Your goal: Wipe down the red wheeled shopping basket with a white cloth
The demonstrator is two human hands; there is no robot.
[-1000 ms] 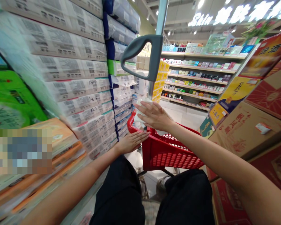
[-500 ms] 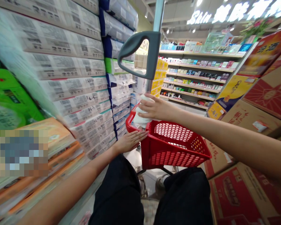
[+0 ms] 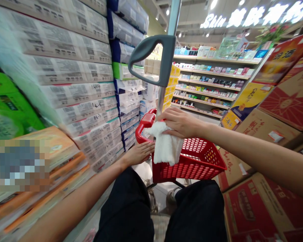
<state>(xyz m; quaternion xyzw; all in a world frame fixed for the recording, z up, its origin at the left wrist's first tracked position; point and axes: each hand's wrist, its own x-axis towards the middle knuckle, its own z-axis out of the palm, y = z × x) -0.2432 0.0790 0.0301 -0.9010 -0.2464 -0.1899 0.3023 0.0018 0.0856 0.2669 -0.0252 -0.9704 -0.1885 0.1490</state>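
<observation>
A red plastic shopping basket (image 3: 189, 172) with perforated walls stands in front of my knees. At its left end is a red handle (image 3: 142, 127). My right hand (image 3: 180, 122) has its fingers around a white fluffy cloth (image 3: 166, 146), which hangs down over the near left corner of the basket. Stretched out flat, the fingers of my left hand (image 3: 138, 153) rest against the basket's left end, just below the handle. The cloth hides part of the rim and the left fingertips.
A metal pole with a grey loop handle (image 3: 168, 60) rises behind the basket. Wrapped packs (image 3: 75, 70) are stacked high on the left. Cardboard cartons (image 3: 255, 208) line the right side. Shelves of small goods (image 3: 212, 70) stand farther back.
My right hand has moved right and slightly toward me, off the red handle. The cloth, bunched before, now hangs loose over the basket corner. My left hand has shifted slightly left.
</observation>
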